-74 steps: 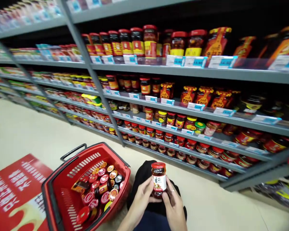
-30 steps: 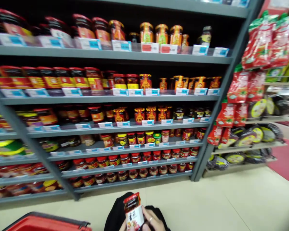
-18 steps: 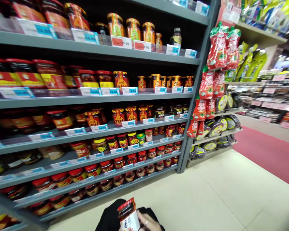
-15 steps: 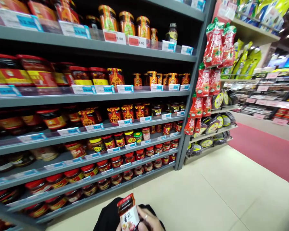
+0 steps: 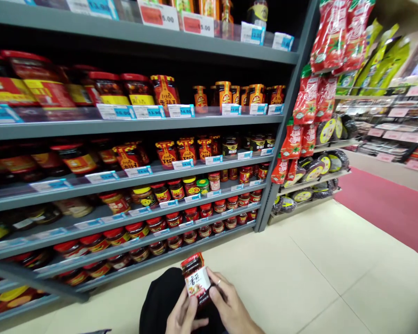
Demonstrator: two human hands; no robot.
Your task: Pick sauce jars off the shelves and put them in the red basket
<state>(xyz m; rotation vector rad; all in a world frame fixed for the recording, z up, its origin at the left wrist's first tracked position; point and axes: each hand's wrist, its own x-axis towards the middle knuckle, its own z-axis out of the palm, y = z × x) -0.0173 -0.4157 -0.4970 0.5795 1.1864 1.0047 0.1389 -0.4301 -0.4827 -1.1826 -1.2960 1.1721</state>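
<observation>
A sauce jar [image 5: 198, 279] with a red lid, dark contents and a white label is held between my two hands above my dark-clothed knee [image 5: 162, 297]. My left hand [image 5: 184, 313] grips its lower left side, thumb against the glass. On the other side, my right hand [image 5: 228, 301] closes on the jar with thumb and fingers; a ring shows on one finger. The jar leans a little, its label turned up towards me.
A grey shelf unit [image 5: 230, 121] with rows of sauce jars and price tags fills the left and middle. Red pouches [image 5: 304, 99] hang at its right end. Bagged goods [image 5: 313, 169] lie on racks beyond. Pale floor tiles [image 5: 310, 250] border a red floor strip [image 5: 386, 204].
The jar and both hands have come up higher in view, and the left hand now shows clearly. The view has tipped downward, so the upper shelves sit higher.
</observation>
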